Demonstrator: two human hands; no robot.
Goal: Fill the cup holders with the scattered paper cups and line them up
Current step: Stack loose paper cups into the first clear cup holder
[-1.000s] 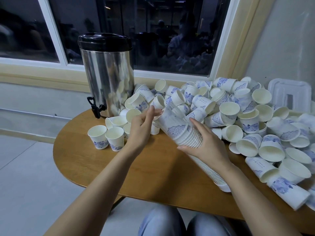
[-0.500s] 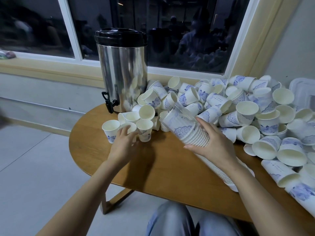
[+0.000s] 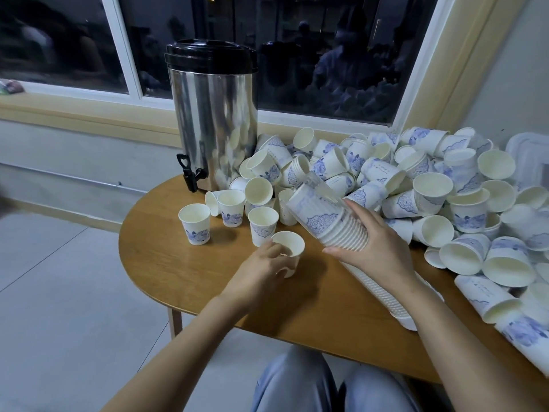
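My right hand (image 3: 375, 253) grips a long stack of nested paper cups (image 3: 329, 219) that slants across the table, its top end inside a clear plastic holder. My left hand (image 3: 258, 273) holds a single white paper cup (image 3: 290, 250) just above the table, left of the stack. A big heap of loose blue-and-white paper cups (image 3: 421, 188) covers the right and back of the table. Three upright cups (image 3: 195, 222) stand apart near the left edge.
A steel hot-water urn (image 3: 212, 114) with a black lid and tap stands at the back left of the round wooden table (image 3: 184, 275). A white plastic lid (image 3: 531, 156) lies at the far right. A window is behind, and my knees are below the table's front edge.
My left hand has picked one cup out of the upright group and drawn it back toward the stack. The camera view has shifted left; my right hand keeps its grip on the stack.
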